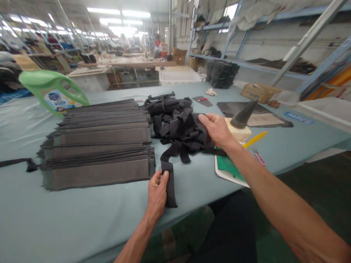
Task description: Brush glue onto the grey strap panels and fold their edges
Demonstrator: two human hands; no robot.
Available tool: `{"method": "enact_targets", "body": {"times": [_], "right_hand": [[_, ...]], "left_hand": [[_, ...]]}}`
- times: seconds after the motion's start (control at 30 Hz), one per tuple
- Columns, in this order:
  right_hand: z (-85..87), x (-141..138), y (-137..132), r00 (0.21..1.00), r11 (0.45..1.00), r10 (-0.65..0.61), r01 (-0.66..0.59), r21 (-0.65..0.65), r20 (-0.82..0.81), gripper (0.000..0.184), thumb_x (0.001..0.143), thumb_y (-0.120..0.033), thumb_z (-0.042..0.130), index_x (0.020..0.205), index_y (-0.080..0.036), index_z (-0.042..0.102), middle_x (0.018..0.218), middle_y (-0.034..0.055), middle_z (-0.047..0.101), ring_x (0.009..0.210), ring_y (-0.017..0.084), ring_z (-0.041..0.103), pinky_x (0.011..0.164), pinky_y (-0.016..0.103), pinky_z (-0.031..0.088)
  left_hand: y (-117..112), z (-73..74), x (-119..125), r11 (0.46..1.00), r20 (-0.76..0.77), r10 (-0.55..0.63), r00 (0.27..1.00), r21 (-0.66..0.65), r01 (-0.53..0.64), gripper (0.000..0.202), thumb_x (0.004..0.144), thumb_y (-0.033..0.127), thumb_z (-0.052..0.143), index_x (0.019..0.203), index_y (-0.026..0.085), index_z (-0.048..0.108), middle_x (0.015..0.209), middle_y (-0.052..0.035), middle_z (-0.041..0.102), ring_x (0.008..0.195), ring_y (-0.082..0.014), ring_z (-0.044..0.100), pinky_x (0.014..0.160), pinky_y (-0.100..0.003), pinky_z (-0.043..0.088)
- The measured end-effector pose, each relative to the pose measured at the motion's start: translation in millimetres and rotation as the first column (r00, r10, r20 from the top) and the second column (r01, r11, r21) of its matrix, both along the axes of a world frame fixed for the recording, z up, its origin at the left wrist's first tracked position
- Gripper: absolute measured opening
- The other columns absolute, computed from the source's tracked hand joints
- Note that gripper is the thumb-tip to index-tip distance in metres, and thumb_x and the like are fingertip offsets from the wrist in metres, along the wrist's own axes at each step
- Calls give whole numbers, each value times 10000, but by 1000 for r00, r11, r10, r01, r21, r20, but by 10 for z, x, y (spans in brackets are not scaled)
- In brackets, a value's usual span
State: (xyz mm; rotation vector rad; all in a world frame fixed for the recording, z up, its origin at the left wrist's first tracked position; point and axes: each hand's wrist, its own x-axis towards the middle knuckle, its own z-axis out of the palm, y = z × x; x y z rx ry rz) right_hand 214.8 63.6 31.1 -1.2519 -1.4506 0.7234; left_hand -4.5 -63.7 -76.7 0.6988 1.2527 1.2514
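Observation:
My left hand (pixel 157 191) pinches a black elastic strap (pixel 170 182) that lies on the pale blue table (pixel 82 219) near its front edge. The strap runs up into a loose pile of black straps (pixel 178 122). My right hand (pixel 216 128) grips the right side of that pile, thumb on top. To the left of both hands lies an overlapping stack of long dark grey fabric panels (pixel 101 142), touching the pile's left edge.
A green plastic jug (pixel 52 91) lies at the far left. A cone-shaped tool on a cream block (pixel 241 124), a yellow tool (pixel 255 138), a green-and-white board (pixel 227 168) and flat dark pieces (pixel 252 113) sit at the right. Blue shelves (pixel 246 44) stand behind.

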Motion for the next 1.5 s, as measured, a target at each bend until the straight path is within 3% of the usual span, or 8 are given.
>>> {"method": "enact_targets", "body": {"times": [0.33,0.43,0.6,0.7,0.83,0.97,1.23,1.5], "right_hand": [[948,212,504,962,943,-111,182,280,-251,577,938,-763,508,692,-242,463,580,-41,469,516,115,476,470,227,378],[1039,233,519,957,935,-290,289,206,-26,514,1050,-616,373,757,-221,522,704,3,571,668,155,599,597,256,459],[559,185,168,904,940,-328,340,5,275,365,875,-456,709,1074,-153,662,1172,183,684,1190,351,604,930,408,481],[125,22,-205,957,977,-108,152,-149,269,375,925,-521,621,1008,-166,709,1066,164,734,1038,309,676,886,399,505],[-255,-309,-565,953,906,303,-277,-320,32,753,997,-741,274,795,-176,729,774,89,734,720,206,708,655,295,545],[-307,-492,-533,869,907,299,-387,-163,-395,693,855,-851,496,792,-180,657,780,60,698,722,181,668,642,270,544],[-50,-236,-114,938,986,118,-150,-77,-326,557,845,-777,526,817,-221,544,729,23,627,637,170,597,579,274,506],[159,155,596,868,949,-185,279,-146,460,228,923,-333,618,742,-197,596,808,140,710,950,343,702,844,425,487]], "left_hand": [[132,-34,-26,999,-65,19,998,-46,-22,728,501,835,831,718,161,661,613,18,584,570,-127,496,521,-222,408],[124,40,-16,1000,-86,0,996,-21,-1,715,517,818,839,753,162,679,645,2,624,606,-143,542,551,-225,443],[173,310,-43,993,-128,-78,989,74,88,666,633,739,838,977,176,741,753,-29,712,652,-174,612,609,-247,505],[284,539,-41,978,-178,-112,978,153,140,612,685,688,833,1031,190,751,818,-35,728,694,-180,620,647,-244,515],[455,831,53,943,-281,-159,946,240,229,570,697,597,856,1107,210,770,792,-32,708,712,-198,601,634,-240,491],[509,947,200,852,-431,-296,852,285,440,479,745,590,810,1027,203,798,817,-64,702,728,-219,584,653,-266,492],[563,678,197,898,-506,-266,820,180,403,526,766,689,738,784,164,717,639,-6,536,581,-140,430,514,-234,361],[808,70,298,945,-603,-87,793,201,256,378,901,452,631,1163,181,663,829,-56,703,651,-188,584,616,-279,441]]}}
